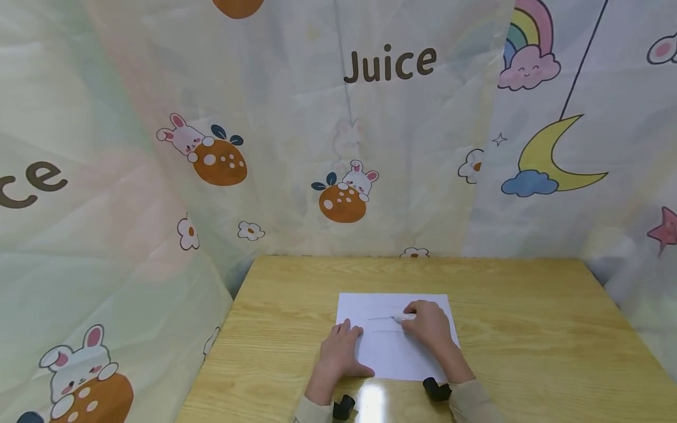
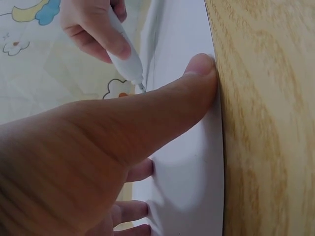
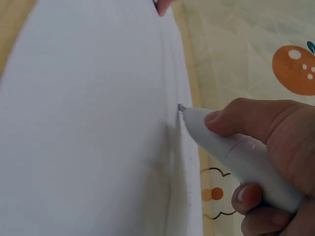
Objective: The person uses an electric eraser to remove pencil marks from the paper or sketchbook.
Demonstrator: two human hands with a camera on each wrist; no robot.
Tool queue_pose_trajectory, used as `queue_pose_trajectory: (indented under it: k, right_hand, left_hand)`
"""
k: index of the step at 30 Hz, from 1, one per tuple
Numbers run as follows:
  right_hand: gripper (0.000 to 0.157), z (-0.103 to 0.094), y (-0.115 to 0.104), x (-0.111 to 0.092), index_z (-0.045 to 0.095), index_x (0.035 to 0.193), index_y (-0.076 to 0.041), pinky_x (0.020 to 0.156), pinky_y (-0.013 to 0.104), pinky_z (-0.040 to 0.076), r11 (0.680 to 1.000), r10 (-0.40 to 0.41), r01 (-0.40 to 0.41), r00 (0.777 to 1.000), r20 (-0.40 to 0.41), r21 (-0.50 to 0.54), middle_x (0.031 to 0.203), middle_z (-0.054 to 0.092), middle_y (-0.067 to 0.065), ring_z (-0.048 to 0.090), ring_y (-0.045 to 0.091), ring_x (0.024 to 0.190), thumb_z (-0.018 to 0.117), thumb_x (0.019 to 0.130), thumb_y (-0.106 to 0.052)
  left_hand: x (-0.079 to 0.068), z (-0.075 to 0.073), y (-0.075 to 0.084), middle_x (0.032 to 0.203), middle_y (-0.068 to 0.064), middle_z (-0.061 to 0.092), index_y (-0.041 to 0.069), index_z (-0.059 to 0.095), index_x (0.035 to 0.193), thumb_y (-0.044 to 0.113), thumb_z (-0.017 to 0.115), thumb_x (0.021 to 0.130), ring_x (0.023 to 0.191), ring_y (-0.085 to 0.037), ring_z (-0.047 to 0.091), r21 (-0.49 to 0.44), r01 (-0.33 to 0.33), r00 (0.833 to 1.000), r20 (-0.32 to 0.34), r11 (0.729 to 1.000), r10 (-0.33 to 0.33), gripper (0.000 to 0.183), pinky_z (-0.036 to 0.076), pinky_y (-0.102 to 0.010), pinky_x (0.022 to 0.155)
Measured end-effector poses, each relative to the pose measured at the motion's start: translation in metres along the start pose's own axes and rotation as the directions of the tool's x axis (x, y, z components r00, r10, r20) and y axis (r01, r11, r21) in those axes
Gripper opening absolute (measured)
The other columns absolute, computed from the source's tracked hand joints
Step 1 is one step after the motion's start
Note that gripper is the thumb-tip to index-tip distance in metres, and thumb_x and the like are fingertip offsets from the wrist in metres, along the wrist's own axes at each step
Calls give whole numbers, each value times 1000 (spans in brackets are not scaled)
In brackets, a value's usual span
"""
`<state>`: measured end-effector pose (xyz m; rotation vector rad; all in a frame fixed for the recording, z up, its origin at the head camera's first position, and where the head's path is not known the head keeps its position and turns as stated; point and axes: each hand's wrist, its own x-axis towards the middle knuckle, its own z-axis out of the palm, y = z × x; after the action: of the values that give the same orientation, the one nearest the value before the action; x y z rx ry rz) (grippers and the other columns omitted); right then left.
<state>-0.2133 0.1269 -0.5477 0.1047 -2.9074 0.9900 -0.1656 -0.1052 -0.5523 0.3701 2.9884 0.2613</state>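
Plainly, the white pen [image 3: 236, 152] sat above the right half of the paper [image 1: 396, 358], slanted, its thin metal tip [image 3: 182, 108] at the end of a faint dark line [image 1: 379, 318]. A second line [image 1: 388, 331] ran nearer the person, roughly level with the first. The right hand [image 1: 431, 326] had its grip clamped round the pen's barrel, thumb along one side and fingers curled beneath; its wrist crossed the sheet's right edge. The left hand [image 1: 341, 352] held nothing in its grip: fingers spread apart, fingertips resting on the paper by its left edge, thumb reaching to the near edge. Between the hands lay a stretch of white sheet, leaving them well apart.

Around the paper the wooden bench [image 1: 529, 329] gave room on every side: wide to left and right, a narrower strip beyond the far edge. Beige sleeves [image 1: 474, 402] and black pieces [image 1: 436, 389] by both wrists marked the near side. Behind the bench's far edge hung a printed curtain [image 1: 296, 117].
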Motion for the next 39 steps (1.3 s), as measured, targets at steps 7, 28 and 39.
queue_pose_trajectory:
  k: [7,28,39]
  right_hand:
    - [16,-1,-4,2,75,86,-10,59,36,50,999,-7,8,999,37,-35,86,71,2,62,18,73,79,72,-17]
    - [15,0,2,8,76,85,-11,65,40,52,999,-29,28,999,35,19,85,71,1,65,21,79,80,72,-18]
    - [18,4,7,8,75,86,-10,63,39,52,999,1,-1,1000,7,42,85,71,1,64,20,77,81,71,-18]
  left_hand:
    - [0,2,-2,143,-18,45,16,59,130,65,86,52,127,-35,43,-8,-7,1000,4,1000,7,96,51,-51,81]
    - [1,1,-6,144,-17,43,18,58,132,68,84,53,128,-33,42,-4,-7,1000,9,1000,7,97,51,-48,83]
    - [3,3,-7,144,-17,43,17,58,132,67,84,54,127,-34,42,-2,-14,1000,-2,1000,14,96,52,-48,82]
